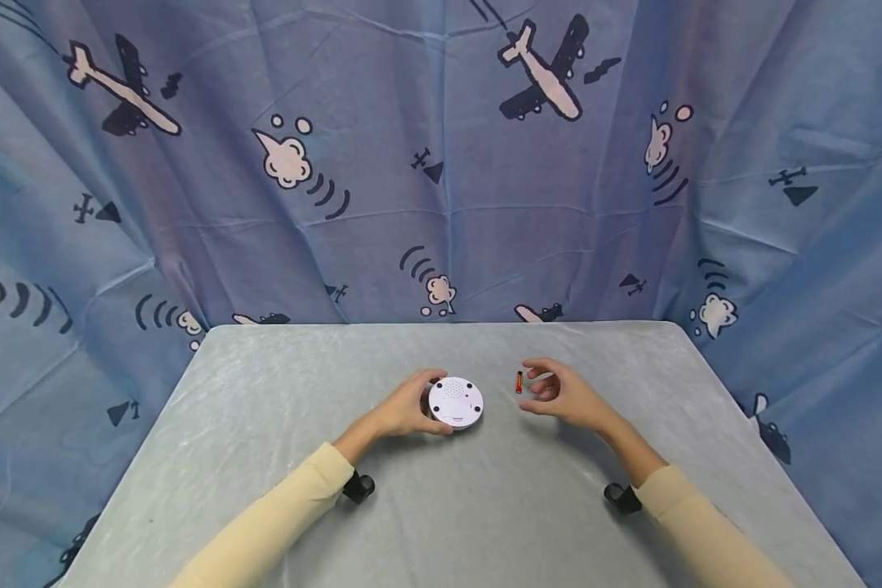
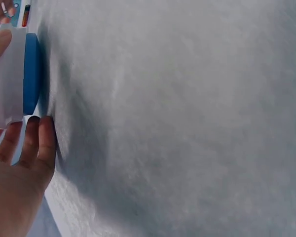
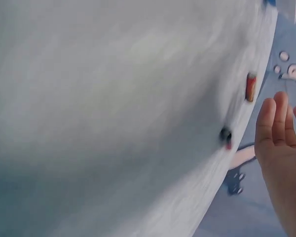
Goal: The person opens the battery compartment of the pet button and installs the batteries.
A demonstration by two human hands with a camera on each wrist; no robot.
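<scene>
My left hand (image 1: 400,406) grips a round white device (image 1: 456,402) by its rim, thumb on the near side and fingers on the far side. Its white face shows small dark feet and a patch of tiny holes. In the left wrist view the blue part (image 2: 32,74) of the device faces the table. My right hand (image 1: 569,398) hovers with relaxed, spread fingers beside a small red and orange battery (image 1: 518,382) and holds nothing. A second small dark and red item (image 3: 226,138), blurred, lies near the battery in the right wrist view; the head view does not show it.
A pale grey cloth covers the table (image 1: 301,359). Behind it hangs a blue curtain (image 1: 382,106) printed with planes and clouds. Black wrist cameras (image 1: 358,488) sit under both forearms.
</scene>
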